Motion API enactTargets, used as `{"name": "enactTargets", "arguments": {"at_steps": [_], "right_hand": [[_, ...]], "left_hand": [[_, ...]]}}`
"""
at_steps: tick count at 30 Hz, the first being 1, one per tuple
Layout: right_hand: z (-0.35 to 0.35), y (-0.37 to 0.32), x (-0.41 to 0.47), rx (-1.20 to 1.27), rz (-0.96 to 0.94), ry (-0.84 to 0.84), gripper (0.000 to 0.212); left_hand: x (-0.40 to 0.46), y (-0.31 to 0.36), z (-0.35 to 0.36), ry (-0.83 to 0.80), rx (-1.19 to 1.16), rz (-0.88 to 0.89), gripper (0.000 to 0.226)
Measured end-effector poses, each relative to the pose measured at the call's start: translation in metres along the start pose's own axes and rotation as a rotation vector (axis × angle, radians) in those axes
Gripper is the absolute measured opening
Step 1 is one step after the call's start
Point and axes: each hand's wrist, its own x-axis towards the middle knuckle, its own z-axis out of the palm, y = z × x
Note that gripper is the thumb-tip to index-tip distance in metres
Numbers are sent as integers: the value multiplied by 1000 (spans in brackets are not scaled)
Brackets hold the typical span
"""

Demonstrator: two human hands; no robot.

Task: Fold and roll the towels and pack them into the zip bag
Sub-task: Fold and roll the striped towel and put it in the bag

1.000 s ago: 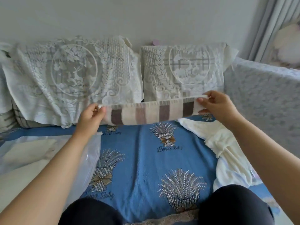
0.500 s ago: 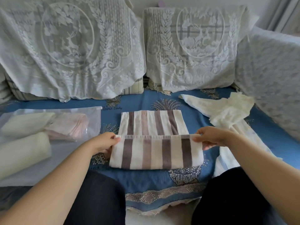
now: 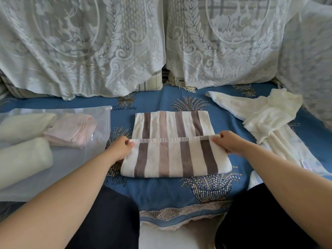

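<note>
A brown-and-cream striped towel [image 3: 172, 155] lies on the blue sofa cover [image 3: 161, 187], its near part folded over toward me. My left hand [image 3: 120, 148] pinches the folded edge's left corner, and my right hand [image 3: 228, 142] pinches the right corner. To the left lies a clear zip bag [image 3: 59, 159] holding two rolled cream towels [image 3: 23, 157] and a folded pink towel [image 3: 71, 130]. A loose cream towel [image 3: 265, 115] lies crumpled at the right.
Two lace-covered cushions [image 3: 89, 47] stand along the sofa back, and a lace-covered armrest [image 3: 310, 69] rises at the right. My dark-trousered knees [image 3: 107, 221] press against the sofa's front edge.
The striped towel, held up stretched in the air a second ago, now lies on the sofa with its near part folded over. The camera has tilted down and moved closer.
</note>
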Motion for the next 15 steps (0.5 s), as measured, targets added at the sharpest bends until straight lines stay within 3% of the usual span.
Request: {"name": "enactTargets", "arguments": {"at_steps": [4, 8, 12, 15], "right_hand": [[5, 4, 0, 6, 97, 0, 27], [-5, 2, -10, 89, 220, -103, 41], [-9, 13, -24, -9, 216, -191, 45], [-1, 21, -32, -32, 149, -108, 77]], "left_hand": [[2, 0, 3, -16, -29, -56, 30], [0, -9, 1, -223, -354, -285, 46], [-20, -10, -8, -411, -274, -287, 21], [-29, -7, -9, -366, -185, -260, 13]]}}
